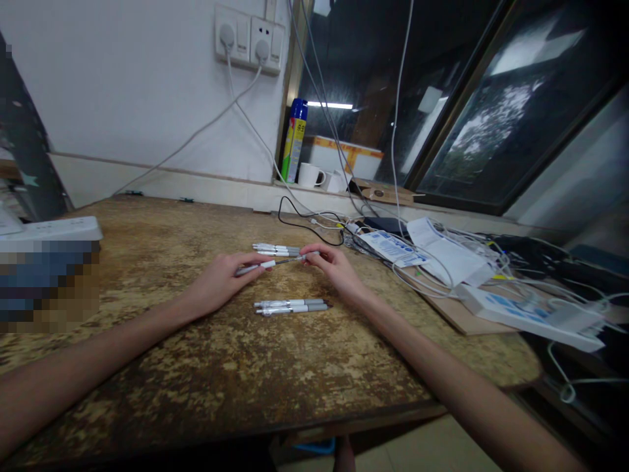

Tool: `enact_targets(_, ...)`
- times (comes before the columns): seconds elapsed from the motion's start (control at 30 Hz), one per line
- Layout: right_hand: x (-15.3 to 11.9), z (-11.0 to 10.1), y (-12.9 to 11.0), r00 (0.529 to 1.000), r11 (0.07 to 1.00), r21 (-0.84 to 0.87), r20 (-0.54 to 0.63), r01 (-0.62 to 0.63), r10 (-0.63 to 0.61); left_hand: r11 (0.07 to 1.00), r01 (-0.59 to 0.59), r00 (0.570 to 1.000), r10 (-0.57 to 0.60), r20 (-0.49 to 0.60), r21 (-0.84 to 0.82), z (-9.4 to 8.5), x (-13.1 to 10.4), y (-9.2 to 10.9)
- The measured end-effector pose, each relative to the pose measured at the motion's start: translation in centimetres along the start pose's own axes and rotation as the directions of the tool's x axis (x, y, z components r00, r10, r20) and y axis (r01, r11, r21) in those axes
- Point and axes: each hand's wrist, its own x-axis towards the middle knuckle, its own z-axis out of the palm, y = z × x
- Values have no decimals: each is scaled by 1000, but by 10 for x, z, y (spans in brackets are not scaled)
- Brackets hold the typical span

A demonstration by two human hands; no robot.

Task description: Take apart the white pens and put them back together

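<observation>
Head camera, and both hands are busy over the middle of the worktop [206, 380]! Left hand [221, 282] has a white pen barrel [251, 268] pinched between thumb and fingers, its bright white end pointing across toward the other side. Right hand [337, 272] answers with a pinch of its own, thumb and fingertips closed on a small grey pen part [310, 255]. And look at the gap: a thin dark refill [285, 261] spans it, running from the barrel toward the right fingertips. Whether it's joined to the grey part, I can't tell; the fingers cover that spot.

Just beyond the hands lies a far pair of pens [275, 250], side by side, their grey ends close by the right fingertips. On the near side, between the two forearms, there's a near pair of pens [289, 306], clear clips to the left, grey ends to the right, flat on the worn, patchy wood.

Out past the right hand it gets crowded: a printed packet [393, 248], a creased white sheet [445, 252], then a white power strip [531, 318] among loose cables. Well beyond both hands, on the window ledge, stand a spray can [295, 141] and a white mug [309, 174].
</observation>
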Motion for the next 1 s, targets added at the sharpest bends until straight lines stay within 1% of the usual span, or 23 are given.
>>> enact_targets(0.17,-2,6,0,997,998,-19,51,65,-64,1000,-12,1000,12,13,-10,1,0,0)
enact_targets(0.23,-1,10,-2,994,996,-25,55,90,-89,1000,-10,1000,11,15,-25,1,0,1)
enact_targets(0.37,8,19,-13,994,996,-4,53,94,-94,998,19,1000,-19,12,-53,-1,1,1)
enact_targets(0.5,21,32,-24,969,991,18,212,129,-130,996,7,1000,-7,-3,-92,-3,1,-5)
enact_targets(0.53,23,35,-25,967,991,28,216,128,-131,995,6,1000,-7,-15,-101,-3,2,-7)
enact_targets(0.67,23,43,-22,979,991,58,156,123,-131,991,6,999,-12,-41,-132,-3,2,-12)
enact_targets(0.8,18,42,-16,977,987,28,136,159,-161,993,10,999,-13,-29,-115,-3,2,-11)
enact_targets(1.0,16,39,-13,974,986,4,152,169,-167,995,-10,999,7,-33,-99,-2,2,-5)
